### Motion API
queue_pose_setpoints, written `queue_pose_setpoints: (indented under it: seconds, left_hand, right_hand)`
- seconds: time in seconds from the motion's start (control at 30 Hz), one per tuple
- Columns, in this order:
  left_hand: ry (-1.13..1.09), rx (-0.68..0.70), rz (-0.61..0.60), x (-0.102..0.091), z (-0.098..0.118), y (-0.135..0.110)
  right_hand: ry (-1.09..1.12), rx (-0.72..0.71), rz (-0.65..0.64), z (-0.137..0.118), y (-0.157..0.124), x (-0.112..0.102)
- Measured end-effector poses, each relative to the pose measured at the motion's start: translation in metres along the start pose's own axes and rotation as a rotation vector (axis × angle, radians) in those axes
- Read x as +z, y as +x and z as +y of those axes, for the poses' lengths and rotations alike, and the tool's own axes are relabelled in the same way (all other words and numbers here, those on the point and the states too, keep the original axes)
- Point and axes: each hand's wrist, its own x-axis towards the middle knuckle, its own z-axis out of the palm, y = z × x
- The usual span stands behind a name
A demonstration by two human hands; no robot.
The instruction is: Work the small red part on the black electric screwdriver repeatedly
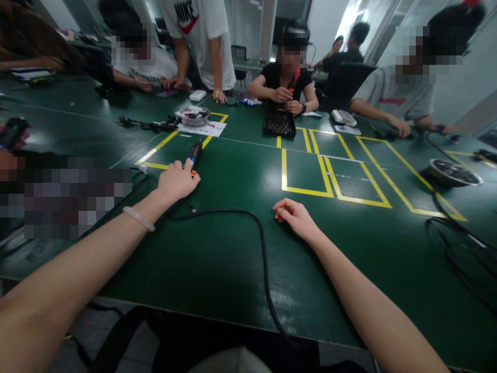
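Plainly, the left hand (pixel 177 181) lies on the green counter (pixel 349 248), its fingers loose and clasping nothing, index tip touching the near end of the black screwdriver (pixel 195 151). The right hand (pixel 295 216) rests near the cable (pixel 261 233), fingers half curled, empty.

So the left hand (pixel 176 181) sits on the near end of the screwdriver (pixel 194 154), left of centre on the counter (pixel 217 269). The cable (pixel 260 243) loops right from there, then runs back to the near edge, passing between both hands. The right hand (pixel 295 216) rests on the counter just right of it. Behind that hand are the taped outlines (pixel 334 171), and behind those a tray (pixel 279 123). Left of the tray, a bowl (pixel 196 116) sits on a paper sheet (pixel 209 128). Far right lies a round fan (pixel 452 172).
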Motion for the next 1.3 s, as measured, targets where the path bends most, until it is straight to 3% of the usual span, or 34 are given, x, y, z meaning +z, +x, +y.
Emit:
queue_pose_setpoints:
  seconds: [0.27,0.57,0.73,0.97,1.3]
  left_hand:
    - [-0.035,0.139,0.006,-0.015,0.055,-0.050]
    - [-0.072,0.308,0.000,-0.034,0.121,-0.101]
    - [-0.096,0.387,-0.033,-0.042,0.148,-0.117]
    - [-0.135,0.424,-0.049,-0.047,0.164,-0.124]
    - [-0.153,0.448,-0.044,-0.049,0.160,-0.128]
  right_hand:
    - [-0.169,-0.098,0.183,-0.013,-0.004,0.004]
    - [-0.276,-0.217,-0.020,-0.034,-0.014,0.031]
    - [-0.270,-0.213,-0.039,-0.033,-0.015,0.033]
    - [-0.212,-0.152,-0.021,-0.029,-0.012,0.022]
    - [-0.042,-0.058,-0.085,-0.023,-0.008,0.021]
